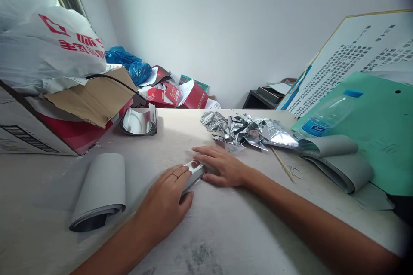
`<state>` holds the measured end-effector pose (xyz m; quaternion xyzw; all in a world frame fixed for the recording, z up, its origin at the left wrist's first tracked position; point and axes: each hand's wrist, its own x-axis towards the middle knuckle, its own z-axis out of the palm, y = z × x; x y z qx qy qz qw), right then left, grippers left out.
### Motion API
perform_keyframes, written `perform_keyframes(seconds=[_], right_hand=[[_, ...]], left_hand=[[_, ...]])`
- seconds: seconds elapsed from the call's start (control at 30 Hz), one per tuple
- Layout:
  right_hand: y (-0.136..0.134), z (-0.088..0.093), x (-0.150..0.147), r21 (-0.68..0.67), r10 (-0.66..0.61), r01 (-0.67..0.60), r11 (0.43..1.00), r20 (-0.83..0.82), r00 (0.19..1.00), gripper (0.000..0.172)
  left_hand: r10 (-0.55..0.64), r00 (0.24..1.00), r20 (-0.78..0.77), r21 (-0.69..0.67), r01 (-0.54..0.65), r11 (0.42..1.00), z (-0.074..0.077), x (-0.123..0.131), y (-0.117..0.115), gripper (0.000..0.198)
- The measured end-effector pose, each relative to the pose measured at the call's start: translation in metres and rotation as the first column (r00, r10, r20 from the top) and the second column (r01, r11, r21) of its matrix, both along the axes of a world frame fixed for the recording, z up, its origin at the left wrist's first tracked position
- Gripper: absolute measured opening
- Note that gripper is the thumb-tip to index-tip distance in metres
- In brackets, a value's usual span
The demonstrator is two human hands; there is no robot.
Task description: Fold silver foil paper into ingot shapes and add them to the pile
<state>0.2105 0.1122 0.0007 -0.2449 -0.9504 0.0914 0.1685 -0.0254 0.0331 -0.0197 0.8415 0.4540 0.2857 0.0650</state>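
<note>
Your left hand (164, 204) and right hand (224, 166) meet near the middle of the worktop (245, 232), both closed around a narrow folded silver foil strip (194, 175). Your left hand curls over the near part of the strip with its fingers together, and a thin ring (174, 175) shows on one finger. Your right hand comes in from the other side, flatter, with its fingers stretched over the far end of the strip and its thumb against it. The strip lies tilted between them, mostly hidden by your fingers, so you can't see its full shape.

Taking your hands as the centre, a heap of creased, folded foil pieces (247, 131) sits at 1 o'clock, its nearest piece just beyond your right fingertips. At 11 o'clock, a curled foil loop (139, 121) stands on its edge beside a cardboard box (29, 131). A grey-backed roll of sheet (98, 189) lies at 9 o'clock, well apart from your left hand. At 3 o'clock, there is a second curled grey sheet (335, 161), with a thin wooden stick (282, 164) and rubber bands (296, 172) just beside it. Farther out at 2 o'clock, a plastic water bottle (329, 114) lies on a green folder (380, 150), and a printed board (351, 62) leans behind them. A white plastic bag with red print (48, 47) sits on the box.
</note>
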Motion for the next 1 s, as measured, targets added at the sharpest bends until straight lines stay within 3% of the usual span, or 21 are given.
perform_keyframes(seconds=[0.07, 0.27, 0.33, 0.4, 0.43, 0.47, 0.53, 0.6, 0.73, 1.0], right_hand=[[-0.006, -0.003, 0.000, -0.007, -0.052, 0.052, 0.999, -0.056, 0.997, 0.040], [-0.029, -0.004, -0.001, -0.148, -0.143, 0.126, 0.981, -0.116, 0.983, 0.052], [-0.024, 0.001, -0.002, -0.282, -0.187, 0.136, 0.950, -0.162, 0.969, 0.051], [-0.014, 0.008, -0.002, -0.518, -0.242, 0.099, 0.850, -0.216, 0.946, 0.044], [-0.008, 0.011, -0.002, -0.668, -0.276, 0.063, 0.742, -0.219, 0.936, 0.035], [-0.003, 0.014, -0.002, -0.756, -0.354, 0.058, 0.652, -0.236, 0.905, 0.032], [0.003, 0.016, -0.003, -0.814, -0.448, 0.074, 0.576, -0.239, 0.862, 0.030], [0.002, 0.015, -0.006, -0.802, -0.468, 0.099, 0.589, -0.238, 0.851, 0.029], [-0.009, 0.011, -0.010, -0.728, -0.447, 0.122, 0.675, -0.272, 0.852, 0.021], [-0.012, 0.014, -0.011, -0.692, -0.407, 0.140, 0.708, -0.239, 0.881, 0.020]], left_hand=[[-0.007, 1.000, -0.010, 0.009, 0.007, 1.000, -0.002, -0.001, 0.000, 0.041], [0.008, 1.000, -0.006, -0.028, -0.008, 1.000, 0.000, 0.000, -0.002, 0.039], [0.012, 1.000, 0.015, -0.060, -0.011, 0.998, 0.001, 0.000, -0.001, 0.035], [0.006, 0.999, 0.036, -0.075, -0.003, 0.997, 0.001, -0.001, 0.001, 0.032], [0.003, 0.999, 0.046, -0.074, 0.001, 0.997, 0.001, -0.002, 0.003, 0.032], [-0.003, 0.999, 0.052, -0.075, 0.007, 0.997, 0.001, -0.003, 0.006, 0.032], [-0.005, 0.998, 0.067, -0.082, 0.010, 0.997, 0.003, -0.005, 0.010, 0.033], [-0.005, 0.997, 0.078, -0.096, 0.012, 0.995, 0.005, -0.007, 0.012, 0.034], [-0.030, 0.995, 0.095, -0.088, 0.038, 0.995, 0.009, -0.006, 0.012, 0.033], [0.036, 0.987, 0.156, -0.156, -0.011, 0.988, 0.008, -0.002, 0.009, 0.036]])
